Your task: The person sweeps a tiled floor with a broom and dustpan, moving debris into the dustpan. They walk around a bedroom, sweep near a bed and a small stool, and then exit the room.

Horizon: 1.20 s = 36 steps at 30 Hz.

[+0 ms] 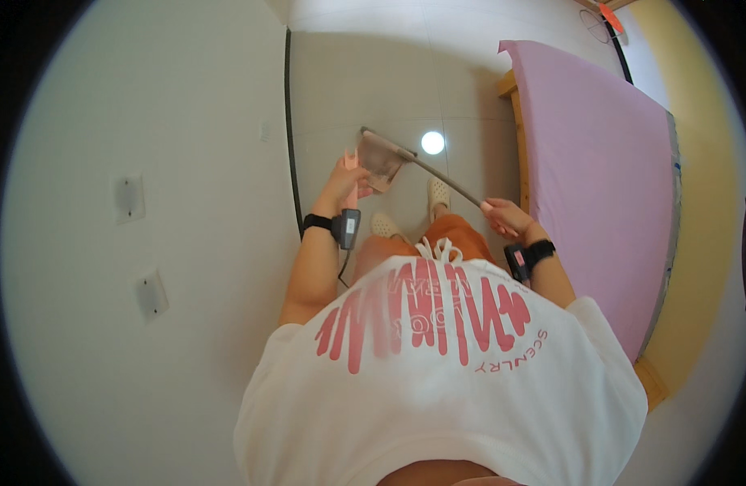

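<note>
My left hand [345, 183] is closed around the pink upright handle [352, 180] of a dustpan, out ahead of me near the left wall. My right hand [506, 217] grips the grey-brown pole of a broom [447, 176], which slants forward and to the left. Its narrow head reaches the dustpan's brownish pan [382, 159] close to my left hand. Whether the head touches the pan or only overlaps it in view, I cannot tell. Below them my feet, in cream clogs [439, 195], stand on the tiles.
A bed with a pink sheet [587, 178] and a wooden frame runs along my right. On the left is a pale wall with two switch plates [130, 198] and a dark skirting strip [289, 121]. An orange round object [610, 18] is at the far right. Pale tiled floor [356, 77] lies ahead.
</note>
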### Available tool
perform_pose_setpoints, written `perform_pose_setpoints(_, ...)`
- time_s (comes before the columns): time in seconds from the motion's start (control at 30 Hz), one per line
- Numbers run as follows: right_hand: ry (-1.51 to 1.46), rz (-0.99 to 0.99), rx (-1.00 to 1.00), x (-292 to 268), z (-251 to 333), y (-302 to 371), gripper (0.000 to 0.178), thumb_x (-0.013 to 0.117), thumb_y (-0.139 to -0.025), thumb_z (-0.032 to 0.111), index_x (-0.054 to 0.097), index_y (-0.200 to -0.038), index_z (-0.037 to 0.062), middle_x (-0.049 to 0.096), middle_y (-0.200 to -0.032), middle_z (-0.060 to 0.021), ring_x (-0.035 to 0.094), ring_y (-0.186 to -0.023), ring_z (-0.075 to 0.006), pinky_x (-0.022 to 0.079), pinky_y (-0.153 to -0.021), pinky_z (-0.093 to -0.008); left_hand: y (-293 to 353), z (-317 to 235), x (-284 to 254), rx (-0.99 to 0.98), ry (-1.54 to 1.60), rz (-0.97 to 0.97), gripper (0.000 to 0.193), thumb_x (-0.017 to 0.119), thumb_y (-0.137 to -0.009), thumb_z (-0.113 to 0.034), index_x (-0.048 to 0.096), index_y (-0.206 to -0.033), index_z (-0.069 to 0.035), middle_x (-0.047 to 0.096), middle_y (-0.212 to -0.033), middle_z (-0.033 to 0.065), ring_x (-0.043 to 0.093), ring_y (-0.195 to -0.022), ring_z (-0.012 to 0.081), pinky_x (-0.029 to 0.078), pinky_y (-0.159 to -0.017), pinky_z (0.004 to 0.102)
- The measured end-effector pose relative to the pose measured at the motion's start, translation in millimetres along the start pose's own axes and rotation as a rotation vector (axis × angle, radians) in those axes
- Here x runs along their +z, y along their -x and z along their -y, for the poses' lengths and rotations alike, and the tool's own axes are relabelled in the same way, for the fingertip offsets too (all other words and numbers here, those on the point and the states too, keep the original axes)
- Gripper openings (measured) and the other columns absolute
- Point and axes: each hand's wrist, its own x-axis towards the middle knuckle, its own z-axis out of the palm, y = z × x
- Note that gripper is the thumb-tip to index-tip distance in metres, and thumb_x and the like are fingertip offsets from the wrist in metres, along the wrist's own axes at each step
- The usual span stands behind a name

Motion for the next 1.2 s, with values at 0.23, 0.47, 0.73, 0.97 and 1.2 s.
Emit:
perform_pose_setpoints(0.23,-0.326,-0.264,0.103,3.7,-67.8,51.0,0.024,0.055,-0.085,0.036,0.047,-0.083,0.0128,0.042,-0.057,0.0011,0.036,-0.038,-0.0075,0.023,-0.031,-0.0213,-6.4,16.0,8.8,-0.016,-0.061,0.072,0.037,0.061,-0.076,-0.011,0.042,-0.107,-0.006,0.052,-0.082,0.0064,0.052,-0.053,0.0142,0.038,-0.041,0.0241)
perform_pose_setpoints(0.47,-0.595,-0.452,0.059,-42.8,-116.2,-2.1,0.029,0.057,-0.081,0.035,0.04,-0.068,0.015,0.039,-0.051,-0.0002,0.031,-0.035,-0.0103,0.02,-0.031,-0.0233,43.8,9.7,51.4,-0.007,-0.222,0.143,0.04,0.059,-0.074,-0.008,0.042,-0.11,-0.011,0.049,-0.08,0.0048,0.049,-0.051,0.0123,0.038,-0.04,0.0229)
perform_pose_setpoints(0.73,-0.482,-0.403,0.128,-53.5,-109.8,-42.5,0.019,0.049,-0.081,0.018,0.043,-0.068,0.0051,0.042,-0.053,-0.0083,0.038,-0.041,-0.0178,0.025,-0.034,-0.031,25.1,54.9,53.5,-0.097,-0.296,0.205,0.034,0.059,-0.075,-0.007,0.041,-0.103,-0.011,0.046,-0.075,0.0023,0.048,-0.05,0.0113,0.036,-0.039,0.0221)
perform_pose_setpoints(0.97,-0.197,-0.102,0.271,-16.8,-120.3,32.7,0.015,0.052,-0.081,0.02,0.043,-0.076,0.0094,0.039,-0.056,-0.0023,0.034,-0.042,-0.0102,0.022,-0.033,-0.0215,16.3,74.4,83.5,-0.118,-0.271,0.177,0.032,0.06,-0.076,-0.008,0.042,-0.102,-0.009,0.049,-0.077,0.0047,0.052,-0.054,0.0142,0.037,-0.039,0.0231)
perform_pose_setpoints(1.2,-0.163,-0.084,0.03,-41.1,-139.4,90.7,0.024,0.055,-0.085,0.029,0.051,-0.08,0.0065,0.046,-0.057,-0.0013,0.037,-0.04,-0.0057,0.023,-0.033,-0.0209,10.5,85.4,88.0,-0.089,-0.253,0.162,0.035,0.061,-0.074,-0.007,0.04,-0.102,-0.006,0.051,-0.079,0.0079,0.056,-0.054,0.0171,0.038,-0.037,0.0229)
